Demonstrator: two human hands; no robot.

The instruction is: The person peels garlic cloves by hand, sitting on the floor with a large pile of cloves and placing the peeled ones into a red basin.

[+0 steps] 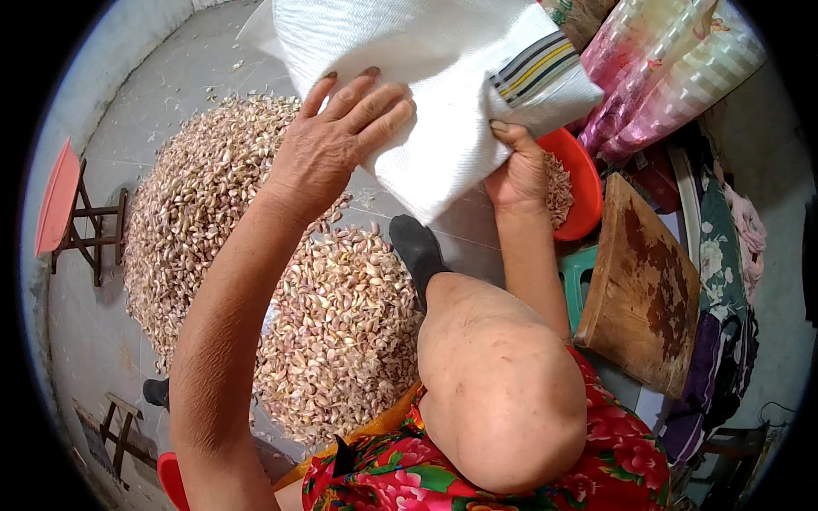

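Observation:
A white woven sack [452, 85] with dark and yellow stripes along one side spreads out in front of me at the top of the view. My left hand [341, 136] lies on it with the fingers spread and the palm down. At the sack's near right edge, my right hand [518, 175] pinches the fabric, thumb on top and the other fingers mostly hidden underneath. Below the sack, a large heap of garlic cloves [200, 196] covers the floor to the left. A smaller heap of paler garlic cloves [336, 328] lies between my left forearm and my bent leg.
Beyond my right wrist stands a red basin [586, 192] partly filled with cloves or skins. A worn wooden board [643, 285] leans beside a green stool [578, 274]. Pink sheeting [656, 77] bulges at upper right. A pink folding stool [58, 200] is at far left.

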